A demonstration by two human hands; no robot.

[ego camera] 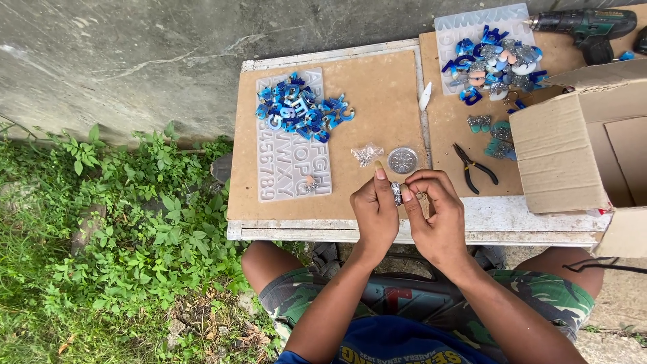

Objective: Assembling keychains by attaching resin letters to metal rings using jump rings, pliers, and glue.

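The fingers [389, 192] of the left hand [375, 214] pinched a small glittery charm [397, 194], and the right hand [437, 217] pressed against it from the other side, its fingers closed on what looked like a tiny metal ring [419, 196]. The charm sat between both hands, just above the near edge of the table [512, 217]. It looked light, stiff and smooth, so likely slippery and easy to drop; its edges seemed the surest hold. Just beyond lay a round clear lid [402, 160] and a small bag [366, 154], with black pliers [474, 168] to the right. Farther off were a letter mould [294, 168] under a heap of blue letters [300, 109], a cardboard box [573, 152] and a drill [590, 28].
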